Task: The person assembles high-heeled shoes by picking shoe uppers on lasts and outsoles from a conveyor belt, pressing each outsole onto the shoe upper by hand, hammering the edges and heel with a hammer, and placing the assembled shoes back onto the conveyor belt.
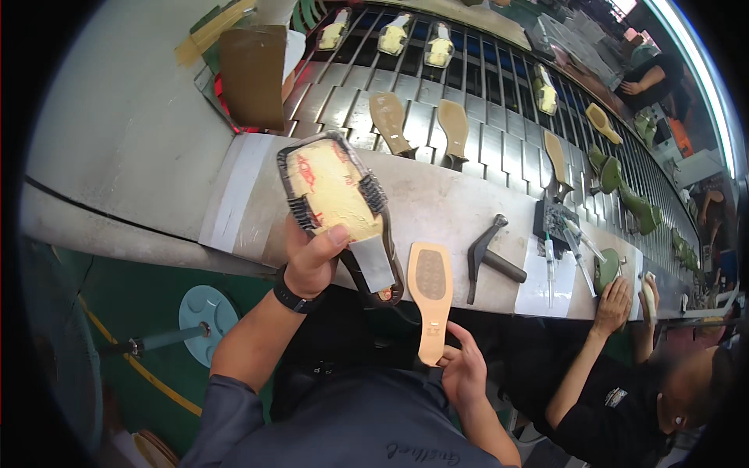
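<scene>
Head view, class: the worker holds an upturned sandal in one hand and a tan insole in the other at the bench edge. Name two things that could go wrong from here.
1. The tan insole hangs over the workbench edge, pinched only at its tip by the right hand; it could slip and fall.
2. The left hand grips the sandal near one side, so it may tilt, perhaps misaligning the two parts. A hammer lies close by.

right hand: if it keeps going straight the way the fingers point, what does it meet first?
The right hand already grips the tan insole by its lower end. Pointing up toward the workbench, it would probably reach the bench's front edge first; the hammer lies further right. Depth is unclear.
</scene>
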The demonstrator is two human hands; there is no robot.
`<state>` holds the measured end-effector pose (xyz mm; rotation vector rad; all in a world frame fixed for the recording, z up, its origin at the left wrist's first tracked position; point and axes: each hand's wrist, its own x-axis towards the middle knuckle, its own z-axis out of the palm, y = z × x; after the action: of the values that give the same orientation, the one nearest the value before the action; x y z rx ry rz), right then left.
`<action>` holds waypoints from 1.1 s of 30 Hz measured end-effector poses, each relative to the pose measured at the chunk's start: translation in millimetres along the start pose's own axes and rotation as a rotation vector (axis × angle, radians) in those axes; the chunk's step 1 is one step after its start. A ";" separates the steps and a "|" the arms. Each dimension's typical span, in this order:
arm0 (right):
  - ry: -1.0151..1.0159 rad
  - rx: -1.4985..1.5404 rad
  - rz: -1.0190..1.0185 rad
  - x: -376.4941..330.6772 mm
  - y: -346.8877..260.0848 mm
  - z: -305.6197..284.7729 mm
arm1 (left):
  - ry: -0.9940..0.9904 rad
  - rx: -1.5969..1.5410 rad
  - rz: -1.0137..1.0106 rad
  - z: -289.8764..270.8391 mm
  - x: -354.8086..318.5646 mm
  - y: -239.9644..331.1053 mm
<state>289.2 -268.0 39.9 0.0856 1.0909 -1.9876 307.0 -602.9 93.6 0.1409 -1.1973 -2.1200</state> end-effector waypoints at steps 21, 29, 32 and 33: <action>-0.244 -0.398 -0.267 43.3 -72.3 148.4 | -0.477 0.100 -0.129 55.5 24.5 42.2; -0.244 -0.505 -0.277 42.8 -71.4 152.5 | -0.492 -0.001 -0.218 53.4 17.1 48.1; -0.225 -0.449 -0.270 42.5 -69.8 153.6 | -0.488 0.003 -0.218 54.2 15.3 47.7; -0.233 -0.459 -0.278 42.7 -68.9 152.7 | -0.488 0.006 -0.207 54.2 14.5 47.4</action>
<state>261.4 -387.3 161.9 -0.5527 1.4296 -1.8704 298.3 -589.1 165.3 -0.2792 -1.5181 -2.4154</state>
